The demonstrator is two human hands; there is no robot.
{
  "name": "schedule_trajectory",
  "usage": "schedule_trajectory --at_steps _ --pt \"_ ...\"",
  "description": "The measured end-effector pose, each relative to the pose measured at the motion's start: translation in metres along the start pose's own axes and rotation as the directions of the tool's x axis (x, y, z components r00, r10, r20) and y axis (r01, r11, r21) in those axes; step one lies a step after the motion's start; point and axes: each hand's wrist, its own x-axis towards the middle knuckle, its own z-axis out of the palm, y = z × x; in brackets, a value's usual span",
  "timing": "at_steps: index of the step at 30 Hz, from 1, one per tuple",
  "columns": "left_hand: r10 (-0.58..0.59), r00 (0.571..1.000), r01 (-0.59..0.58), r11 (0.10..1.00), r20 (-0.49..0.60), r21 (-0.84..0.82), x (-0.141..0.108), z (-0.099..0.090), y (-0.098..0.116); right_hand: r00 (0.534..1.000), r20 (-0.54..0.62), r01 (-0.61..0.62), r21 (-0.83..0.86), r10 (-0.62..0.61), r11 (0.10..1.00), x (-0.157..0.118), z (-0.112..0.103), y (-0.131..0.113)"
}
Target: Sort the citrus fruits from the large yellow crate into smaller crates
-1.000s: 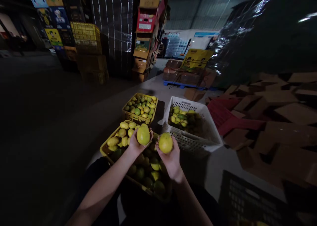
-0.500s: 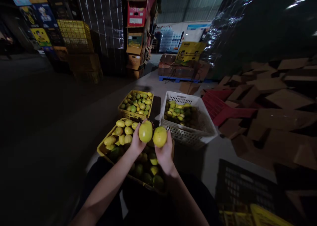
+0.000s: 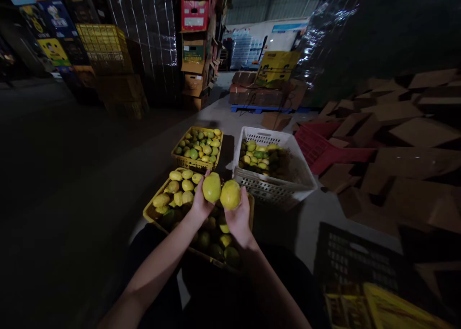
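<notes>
My left hand (image 3: 202,202) is closed around a yellow-green lemon (image 3: 212,188). In my right hand (image 3: 240,216) sits a yellower lemon (image 3: 230,195), the fingers wrapped behind it. The two fruits are side by side, with a narrow gap at most between them. Both hands are above a near yellow crate (image 3: 148,215) full of lemons (image 3: 161,200), which my forearms partly hide. Beyond it stands a smaller-looking yellow crate (image 3: 180,162) heaped with green and yellow lemons. To the right is a white crate (image 3: 306,175) with lemons gathered toward its left side.
A red crate (image 3: 317,151) and a pile of flattened cardboard (image 3: 399,161) lie to the right. A dark crate (image 3: 356,257) stands at the lower right. Stacked boxes (image 3: 194,50) and a blue pallet (image 3: 257,109) with cartons are at the back.
The right-hand lemon has shifted slightly left, nearer the left-hand one, and its visible face has turned a little. The view has tilted slightly. Both hands keep their hold.
</notes>
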Motion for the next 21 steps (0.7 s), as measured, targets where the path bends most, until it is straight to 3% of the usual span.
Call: schedule_trajectory --at_steps 6,14,17,21 --pt "-0.088 0.987 0.085 0.996 -0.135 -0.027 0.011 -0.002 0.002 0.984 0.014 -0.180 0.102 0.180 0.978 0.006 -0.001 0.001" --pt "-0.146 0.950 0.157 0.987 -0.276 0.017 0.015 -0.011 0.001 0.897 -0.161 -0.389 0.155 0.411 0.908 0.009 -0.010 0.009" --pt "-0.115 0.963 0.121 0.993 -0.242 0.011 0.010 -0.009 0.003 0.921 -0.144 -0.349 0.114 0.363 0.930 0.006 -0.010 0.007" --pt "-0.044 0.995 0.045 0.999 -0.091 0.009 -0.001 -0.002 0.009 0.978 -0.031 -0.202 0.080 0.205 0.976 -0.001 -0.004 0.001"
